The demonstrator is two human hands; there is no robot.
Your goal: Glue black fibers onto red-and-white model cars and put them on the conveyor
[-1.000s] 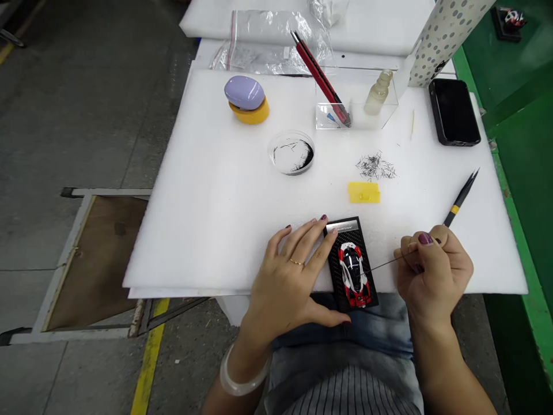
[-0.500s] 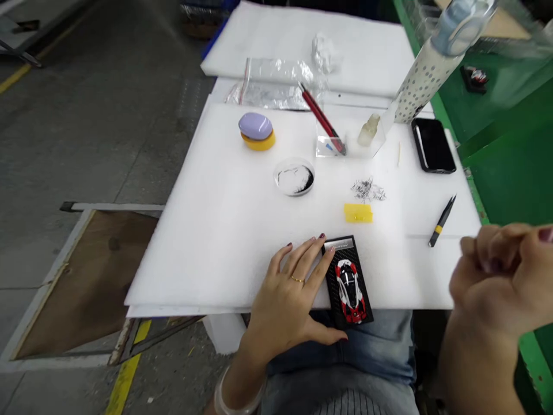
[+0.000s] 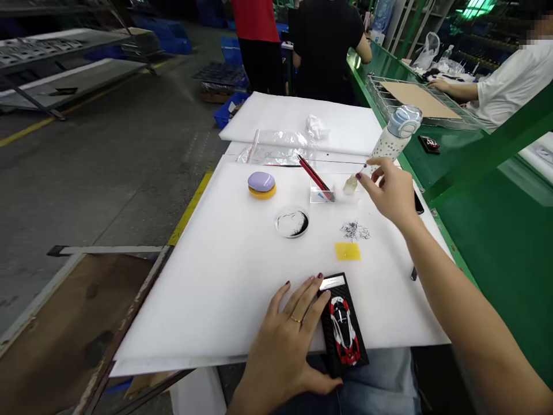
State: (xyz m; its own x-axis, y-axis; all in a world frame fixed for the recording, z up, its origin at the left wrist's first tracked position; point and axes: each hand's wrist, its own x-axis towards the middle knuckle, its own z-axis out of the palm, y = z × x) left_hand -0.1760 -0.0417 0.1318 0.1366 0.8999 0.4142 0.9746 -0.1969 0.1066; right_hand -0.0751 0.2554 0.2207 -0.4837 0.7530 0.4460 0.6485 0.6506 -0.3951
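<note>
My left hand (image 3: 288,340) lies along the left side of a black display base (image 3: 361,346), which carries a red, white and black model car (image 3: 344,329). Its fingertips rest at the base's far corner by a silver label, with the thumb at the near end, so the hand grips the base; the near end overhangs the table edge. Over the far right of the table, my right hand (image 3: 389,187) is pinched closed close to a small bottle (image 3: 350,184) with pale yellowish contents. Whatever sits between those fingertips is too small to make out.
On the white foam sheet (image 3: 207,288) are a round dish (image 3: 292,222) with black bits, dark slivers (image 3: 355,230), yellow tape (image 3: 348,251), a purple-and-yellow case (image 3: 261,184) and red tweezers (image 3: 316,178). A dotted water bottle (image 3: 391,141) and a phone (image 3: 418,204) stand right. Other people work beyond.
My right hand has moved from the near right, forward and left to the small bottle. My left hand stays on the display base. The view has tilted up, showing people beyond the table.
</note>
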